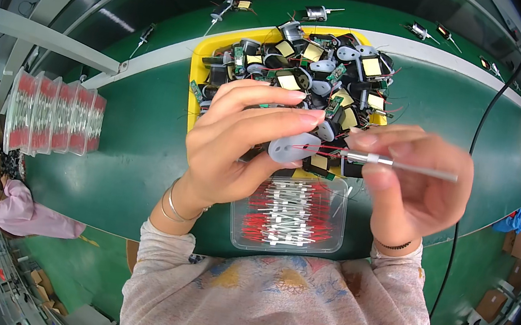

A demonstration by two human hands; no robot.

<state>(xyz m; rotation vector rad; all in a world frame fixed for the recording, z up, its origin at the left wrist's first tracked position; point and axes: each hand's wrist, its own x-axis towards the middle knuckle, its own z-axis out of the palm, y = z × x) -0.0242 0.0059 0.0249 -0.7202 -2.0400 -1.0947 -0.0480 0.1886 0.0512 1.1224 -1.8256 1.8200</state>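
My left hand (224,135) pinches a light grey oval cap with small holes (294,148) between thumb and fingers; whatever is behind the cap is hidden by the hand. In my right hand (427,174), thumb and fingertips close on a thin rod-like part with a silver and white body and a pale stem (373,158). Two red wires (324,150) stretch from this part to the cap. Beneath my hands stands a yellow bin (198,74), heaped with dark assemblies that have grey caps and green circuit boards. Nearer me, a clear plastic tray (236,228) holds many similar red-wired rods.
Stacked clear trays of red-wired parts (56,116) stand at the left on the green table (135,113). Behind a pale rail, several assemblies (316,13) lie on a green surface. A black cable (477,132) hangs at the right. Another person in pink (30,211) is at far left.
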